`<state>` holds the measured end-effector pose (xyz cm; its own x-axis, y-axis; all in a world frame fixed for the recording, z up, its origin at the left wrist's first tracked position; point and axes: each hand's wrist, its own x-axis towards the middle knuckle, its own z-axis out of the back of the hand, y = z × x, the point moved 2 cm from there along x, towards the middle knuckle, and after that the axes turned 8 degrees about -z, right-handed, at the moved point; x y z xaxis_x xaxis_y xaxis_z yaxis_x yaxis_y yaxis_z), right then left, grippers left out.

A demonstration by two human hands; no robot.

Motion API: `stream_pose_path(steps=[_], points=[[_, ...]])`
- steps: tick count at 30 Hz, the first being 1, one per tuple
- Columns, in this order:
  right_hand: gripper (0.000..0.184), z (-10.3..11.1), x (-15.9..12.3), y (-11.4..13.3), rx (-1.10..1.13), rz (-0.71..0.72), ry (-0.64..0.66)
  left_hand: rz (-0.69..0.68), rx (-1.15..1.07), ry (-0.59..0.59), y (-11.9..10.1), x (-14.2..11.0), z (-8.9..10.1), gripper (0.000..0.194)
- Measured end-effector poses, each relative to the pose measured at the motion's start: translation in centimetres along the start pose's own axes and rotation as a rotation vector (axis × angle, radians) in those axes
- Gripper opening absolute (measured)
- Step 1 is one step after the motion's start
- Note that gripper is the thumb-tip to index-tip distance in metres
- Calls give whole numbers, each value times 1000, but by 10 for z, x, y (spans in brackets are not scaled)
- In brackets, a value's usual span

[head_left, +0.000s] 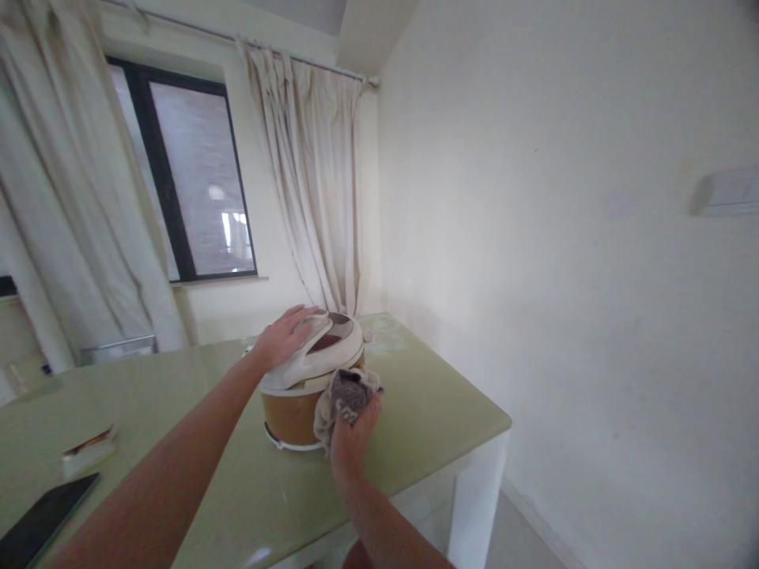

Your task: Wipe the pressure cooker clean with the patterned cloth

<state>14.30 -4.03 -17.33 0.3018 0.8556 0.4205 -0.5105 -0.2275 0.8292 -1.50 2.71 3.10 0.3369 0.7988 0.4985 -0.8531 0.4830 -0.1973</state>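
Observation:
A rice cooker [292,417] with a white lid and a tan-gold body stands upright on the green table top. My left hand [287,338] lies on the left of its lid, fingers stretched out over the top. Bunched in my right hand [351,442] is a cloth [349,395], beige with a dark grey patterned part. The cloth presses against the front right side of the cooker's body. Part of that side is hidden behind the cloth and my fingers.
The glossy green table [439,419] ends at a corner on the right, beside a white wall [563,316]. At the left lie a dark flat device [44,518] and a small packet [88,454]. Curtains [314,174] hang by the window [202,174] behind.

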Motion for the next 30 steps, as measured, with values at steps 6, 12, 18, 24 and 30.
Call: stream_pose_path(steps=[6, 12, 18, 24, 30], points=[[50, 56, 79, 80, 109, 145, -194, -63, -12, 29, 4, 2, -2, 61], [38, 80, 172, 122, -197, 98, 35, 22, 11, 0, -2, 1, 0, 57], [47, 77, 126, 103, -244, 205, -149, 5, -70, -9, 3, 4, -4, 60], [54, 71, 45, 90, -189, 671, -11, -7, -86, -36, 8, 4, -6, 57], [47, 83, 128, 116, -253, 347, 26, -32, -72, -11, 5, 3, -7, 56]])
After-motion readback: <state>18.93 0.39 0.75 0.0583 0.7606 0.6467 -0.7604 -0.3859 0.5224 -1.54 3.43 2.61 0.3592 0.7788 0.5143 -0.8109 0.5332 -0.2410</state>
